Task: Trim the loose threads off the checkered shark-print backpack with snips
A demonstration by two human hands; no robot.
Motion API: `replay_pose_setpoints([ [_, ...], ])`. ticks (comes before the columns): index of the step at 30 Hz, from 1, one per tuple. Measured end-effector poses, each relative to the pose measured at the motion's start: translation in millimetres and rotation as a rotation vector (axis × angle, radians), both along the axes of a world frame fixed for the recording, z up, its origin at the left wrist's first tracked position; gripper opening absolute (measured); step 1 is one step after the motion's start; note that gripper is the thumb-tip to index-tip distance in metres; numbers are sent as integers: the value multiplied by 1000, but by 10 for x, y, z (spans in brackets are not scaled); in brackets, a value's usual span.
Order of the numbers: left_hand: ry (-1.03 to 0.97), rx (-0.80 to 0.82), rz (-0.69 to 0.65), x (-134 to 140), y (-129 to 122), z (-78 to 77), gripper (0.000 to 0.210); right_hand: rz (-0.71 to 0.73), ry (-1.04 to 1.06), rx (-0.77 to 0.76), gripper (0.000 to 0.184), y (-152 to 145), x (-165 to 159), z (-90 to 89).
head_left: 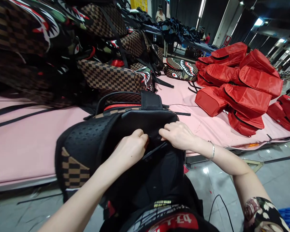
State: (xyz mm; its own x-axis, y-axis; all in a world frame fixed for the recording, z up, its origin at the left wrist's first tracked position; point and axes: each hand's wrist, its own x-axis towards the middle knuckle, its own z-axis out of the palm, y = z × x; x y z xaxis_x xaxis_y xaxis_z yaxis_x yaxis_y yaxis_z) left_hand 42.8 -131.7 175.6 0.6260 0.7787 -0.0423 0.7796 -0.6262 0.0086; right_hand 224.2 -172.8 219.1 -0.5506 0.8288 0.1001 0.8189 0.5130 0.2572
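Note:
A backpack (pixel 84 135) with black dimpled panels and a brown check patch stands unzipped at the table's front edge, its mouth facing me. Inside it, the fingers of my left hand (pixel 133 145) are closed on the black lining (pixel 157 154). To the right, my right hand (pixel 177 135) pinches the same lining by the bag's side, along what looks like a pocket edge. Both sets of fingertips are partly hidden in the dark fabric. Behind the opening rises a wide black strap (pixel 151 100), with a little red lining showing beside it.
Checked backpacks with shark-mouth prints (pixel 111 75) are heaped at the left on the pink-covered table (pixel 26 145). Several red bags (pixel 246 93) are piled at the right. One shark-print bag (pixel 181 69) lies between them. Other people (pixel 160 14) are far back.

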Motion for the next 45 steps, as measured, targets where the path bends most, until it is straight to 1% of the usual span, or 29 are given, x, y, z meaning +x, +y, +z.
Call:
replay_pose_setpoints([
  [3,-5,-1,-7,-4,-14,11,31,40,-21,-17,13,79,-65,1],
  [9,-35,2,-7,-18,-10,-1,32,47,-64,-75,17,155,-136,9],
  [20,-25,2,-45,-16,-8,27,32,61,-32,-91,15,137,-95,25],
  [25,-34,23,11,-21,-14,-1,35,50,-50,-101,16,145,-133,38],
  [29,-70,33,-9,-21,-25,-3,35,47,-59,-103,17,131,-169,44],
  [32,-79,38,-13,-12,-24,1,36,42,-63,-116,17,141,-211,20],
  [36,-89,60,6,-8,-13,-13,33,33,-50,-95,18,168,-217,-45],
  [38,-198,93,28,-24,-23,-41,31,27,4,-95,15,162,-161,-47],
  [40,-428,136,29,-57,-57,-89,27,27,146,-108,13,142,-54,-12],
  [41,-570,155,1,-78,-82,-122,25,26,261,-120,13,132,14,15],
  [43,-813,196,-127,-123,-133,-207,21,19,553,-146,14,140,167,68],
  [45,-903,251,-313,-164,-165,-309,21,-18,845,-164,28,219,318,94],
])
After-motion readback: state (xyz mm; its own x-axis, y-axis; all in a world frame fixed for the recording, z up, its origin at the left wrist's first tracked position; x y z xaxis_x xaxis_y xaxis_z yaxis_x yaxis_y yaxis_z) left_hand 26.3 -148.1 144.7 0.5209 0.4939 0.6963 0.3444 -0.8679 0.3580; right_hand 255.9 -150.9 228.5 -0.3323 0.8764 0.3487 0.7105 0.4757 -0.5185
